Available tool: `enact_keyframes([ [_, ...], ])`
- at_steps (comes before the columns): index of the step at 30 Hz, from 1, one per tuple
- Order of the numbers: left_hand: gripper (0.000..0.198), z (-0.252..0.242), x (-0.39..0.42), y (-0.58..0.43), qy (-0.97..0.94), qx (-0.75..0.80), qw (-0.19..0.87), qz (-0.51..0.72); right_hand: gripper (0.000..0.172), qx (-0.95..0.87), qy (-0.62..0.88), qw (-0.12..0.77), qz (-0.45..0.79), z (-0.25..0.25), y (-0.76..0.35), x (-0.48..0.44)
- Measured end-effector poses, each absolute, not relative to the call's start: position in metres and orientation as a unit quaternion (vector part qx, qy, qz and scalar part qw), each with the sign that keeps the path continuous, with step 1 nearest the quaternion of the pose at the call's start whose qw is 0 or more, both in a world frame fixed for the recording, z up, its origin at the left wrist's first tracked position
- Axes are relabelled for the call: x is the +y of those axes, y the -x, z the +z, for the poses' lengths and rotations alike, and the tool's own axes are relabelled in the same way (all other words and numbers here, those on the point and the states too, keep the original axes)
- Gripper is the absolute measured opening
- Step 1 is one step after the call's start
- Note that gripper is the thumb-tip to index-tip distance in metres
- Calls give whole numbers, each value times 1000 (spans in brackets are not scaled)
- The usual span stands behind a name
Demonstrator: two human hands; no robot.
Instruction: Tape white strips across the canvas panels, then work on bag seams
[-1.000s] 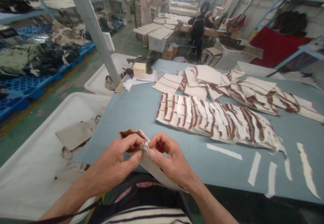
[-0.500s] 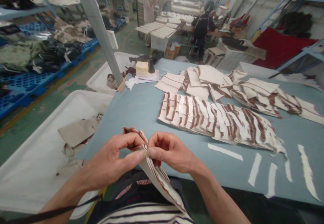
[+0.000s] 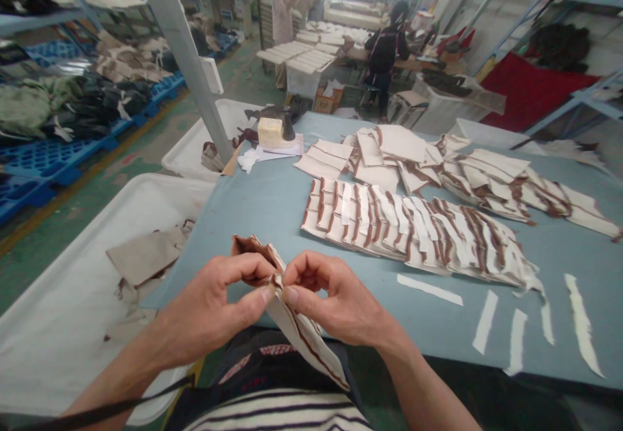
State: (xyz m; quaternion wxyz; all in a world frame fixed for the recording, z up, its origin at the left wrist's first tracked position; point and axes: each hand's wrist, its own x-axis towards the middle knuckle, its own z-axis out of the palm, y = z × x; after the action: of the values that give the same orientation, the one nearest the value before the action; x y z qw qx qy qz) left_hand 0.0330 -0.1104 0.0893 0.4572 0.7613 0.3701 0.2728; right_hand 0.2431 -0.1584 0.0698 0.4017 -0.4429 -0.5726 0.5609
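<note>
Both hands pinch one cream fabric piece (image 3: 304, 337) with brown edging, held just above my lap at the front edge of the table. My left hand (image 3: 219, 304) grips it between thumb and forefinger, and the piece's folded brown end sticks out past the fingers. Close beside it, thumb and fingertips of my right hand (image 3: 331, 295) are closed on the same spot of the edge. The fabric hangs down to the right, under my right hand. What lies right between the fingertips is partly hidden. An overlapping row of similar pieces (image 3: 370, 217) with white strips lies beyond my right hand.
Loose white strips (image 3: 431, 289) lie on the blue-topped table (image 3: 253, 204). Behind the row is a heap of cream pieces (image 3: 399, 142). A yellowish block (image 3: 270, 132) sits at the far left corner. Left of the table stands a white bin (image 3: 53, 327); a metal post (image 3: 187, 61) rises nearby.
The fabric's edge has turned slightly between my fingertips, and its hanging end has shifted a little to the left. Both hands keep their pinch. The whole view has moved slightly.
</note>
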Motion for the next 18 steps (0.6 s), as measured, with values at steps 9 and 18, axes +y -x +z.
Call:
enact_keyframes([
  [9,22,89,-119,-45,-781,373,420,272,13,-602,543,356,464,90,-243,-156],
  [18,27,68,-102,-34,-724,295,574,244,22,-509,457,330,650,64,-250,-144],
])
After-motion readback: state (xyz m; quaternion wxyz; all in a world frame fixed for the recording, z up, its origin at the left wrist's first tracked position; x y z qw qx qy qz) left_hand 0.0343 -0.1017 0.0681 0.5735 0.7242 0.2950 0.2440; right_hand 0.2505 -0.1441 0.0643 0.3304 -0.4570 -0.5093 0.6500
